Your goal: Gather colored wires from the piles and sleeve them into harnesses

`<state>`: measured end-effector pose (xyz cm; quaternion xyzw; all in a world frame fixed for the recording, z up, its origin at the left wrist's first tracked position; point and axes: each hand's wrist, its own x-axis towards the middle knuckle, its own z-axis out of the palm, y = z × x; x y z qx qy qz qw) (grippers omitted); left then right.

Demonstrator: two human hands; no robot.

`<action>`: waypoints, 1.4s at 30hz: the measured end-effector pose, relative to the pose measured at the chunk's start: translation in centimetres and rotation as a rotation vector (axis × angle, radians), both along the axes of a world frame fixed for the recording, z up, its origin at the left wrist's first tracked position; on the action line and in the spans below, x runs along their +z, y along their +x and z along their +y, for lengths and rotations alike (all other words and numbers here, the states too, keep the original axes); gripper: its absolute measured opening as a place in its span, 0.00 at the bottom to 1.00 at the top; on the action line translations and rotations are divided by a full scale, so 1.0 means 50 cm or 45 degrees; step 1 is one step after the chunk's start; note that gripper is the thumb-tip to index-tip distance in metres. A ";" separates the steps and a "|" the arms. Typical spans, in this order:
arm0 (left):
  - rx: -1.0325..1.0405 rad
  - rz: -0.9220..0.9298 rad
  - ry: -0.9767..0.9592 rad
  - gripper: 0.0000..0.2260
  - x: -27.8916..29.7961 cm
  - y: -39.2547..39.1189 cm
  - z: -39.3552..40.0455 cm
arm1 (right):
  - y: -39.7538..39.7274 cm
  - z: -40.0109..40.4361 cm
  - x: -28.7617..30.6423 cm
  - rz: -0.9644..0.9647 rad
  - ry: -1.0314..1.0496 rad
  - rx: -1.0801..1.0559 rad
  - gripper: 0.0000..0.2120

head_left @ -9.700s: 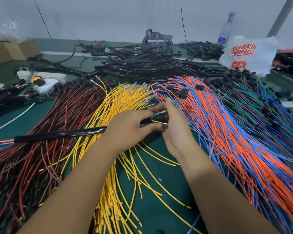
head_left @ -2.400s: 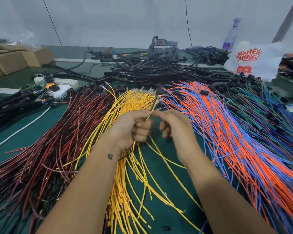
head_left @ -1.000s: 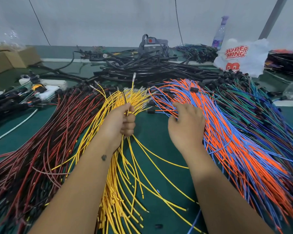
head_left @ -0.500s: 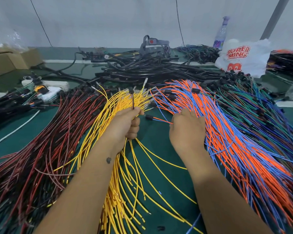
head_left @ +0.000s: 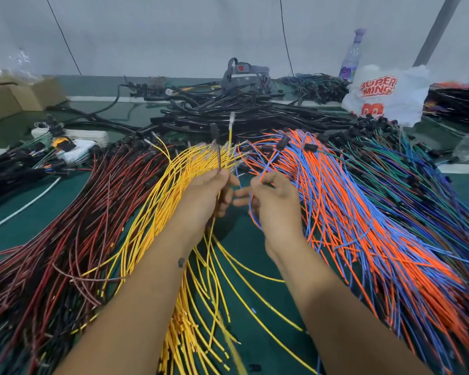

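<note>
Two hands gather colored wires above fanned piles on a green tabletop [head_left: 244,247].

Largest are the long limp piles: red and black wires [head_left: 65,226] at left, yellow wires [head_left: 157,201] in the middle, orange and blue wires [head_left: 363,212] at right, green and dark blue wires [head_left: 417,171] beyond. Behind lies a heap of glossy black sleeved harnesses [head_left: 241,115], then a crinkled white plastic bag [head_left: 385,96] printed "SUPER MING" in red. The left hand [head_left: 209,196] grips a yellow wire and a dark wire, tips upright. The right hand [head_left: 274,196] pinches a blue and an orange wire, fingers curled.
</note>
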<state>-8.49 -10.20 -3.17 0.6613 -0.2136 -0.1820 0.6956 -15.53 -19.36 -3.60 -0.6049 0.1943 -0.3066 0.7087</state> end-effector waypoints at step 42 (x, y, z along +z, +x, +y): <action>-0.192 0.367 0.055 0.15 0.043 0.024 0.030 | -0.013 -0.001 -0.021 0.372 -1.158 0.109 0.12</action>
